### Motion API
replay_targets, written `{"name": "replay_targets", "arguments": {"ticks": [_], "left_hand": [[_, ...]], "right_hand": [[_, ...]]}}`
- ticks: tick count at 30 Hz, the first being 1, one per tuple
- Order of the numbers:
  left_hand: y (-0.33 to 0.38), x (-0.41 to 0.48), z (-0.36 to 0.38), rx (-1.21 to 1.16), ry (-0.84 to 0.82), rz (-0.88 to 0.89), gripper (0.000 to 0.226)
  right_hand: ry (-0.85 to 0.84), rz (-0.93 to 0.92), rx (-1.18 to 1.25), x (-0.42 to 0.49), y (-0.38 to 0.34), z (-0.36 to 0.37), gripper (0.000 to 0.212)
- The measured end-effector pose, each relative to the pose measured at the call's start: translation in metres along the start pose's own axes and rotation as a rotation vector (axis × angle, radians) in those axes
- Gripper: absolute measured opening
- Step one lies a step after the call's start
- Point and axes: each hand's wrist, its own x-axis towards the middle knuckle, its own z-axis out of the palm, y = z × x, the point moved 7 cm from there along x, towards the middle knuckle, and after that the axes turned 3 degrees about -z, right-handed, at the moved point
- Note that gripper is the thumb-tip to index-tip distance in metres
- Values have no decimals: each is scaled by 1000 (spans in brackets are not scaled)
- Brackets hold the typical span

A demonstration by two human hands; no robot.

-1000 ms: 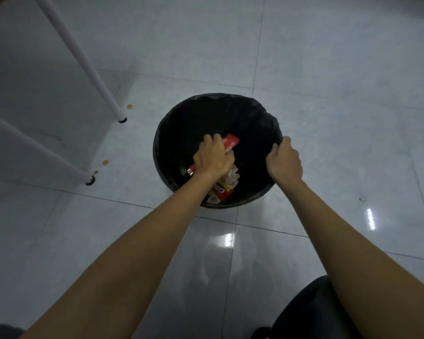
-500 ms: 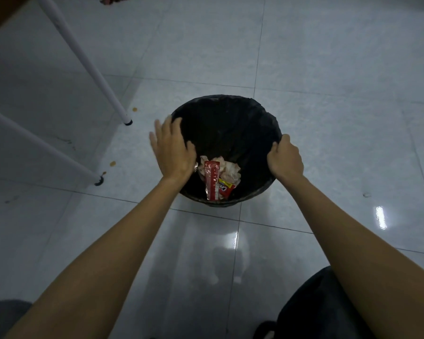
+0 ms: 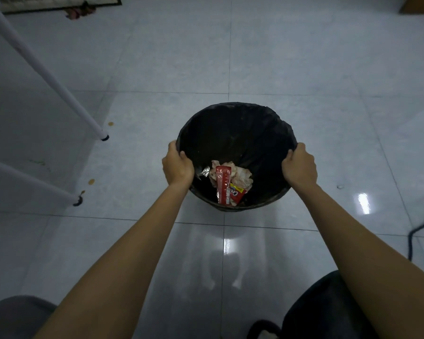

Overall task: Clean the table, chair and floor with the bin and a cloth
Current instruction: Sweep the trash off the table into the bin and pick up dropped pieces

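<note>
Since the fingers curl over the rim, most fingertips are hidden. The white table legs (image 3: 47, 77) are cut off at the frame edge, top out of view. Print on the red wrapper (image 3: 223, 184) is too small to read. Left hand (image 3: 178, 167) grips the left rim of the bin (image 3: 235, 133), right hand (image 3: 300, 166) grips the right rim. The bin is over the tiled floor (image 3: 304, 69), near the legs; can't tell if it's lifted. Brown spots (image 3: 91, 182) lie by the legs.
</note>
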Motion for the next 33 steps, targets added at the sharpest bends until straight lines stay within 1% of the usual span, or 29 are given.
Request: {"name": "replay_targets", "arguments": {"ticks": [7, 16, 19, 21, 23, 25, 28, 30, 33], "left_hand": [[30, -9, 45, 2, -73, 61, 30], [31, -7, 52, 21, -80, 72, 28], [33, -5, 55, -2, -112, 37, 30], [35, -5, 54, 38, -171, -16, 40], [41, -5, 45, 75, -214, -39, 52], [55, -9, 28, 144, -215, 0, 57], [76, -29, -4, 216, -263, 51, 59], [94, -50, -31, 236, -322, 26, 59], [138, -83, -86, 290, -362, -6, 59]], "right_hand": [[62, 102, 4, 10, 43, -25, 31], [83, 129, 22, 15, 49, -24, 29], [119, 140, 115, 17, 50, -24, 30], [160, 135, 202, 11, 47, -28, 39], [190, 102, 223, -3, 40, -36, 50], [183, 87, 190, -25, 27, -50, 54], [107, 83, 109, -56, 1, -76, 49], [53, 48, 72, -70, -27, -102, 45], [-41, 8, -16, -90, -83, -152, 49]]}}
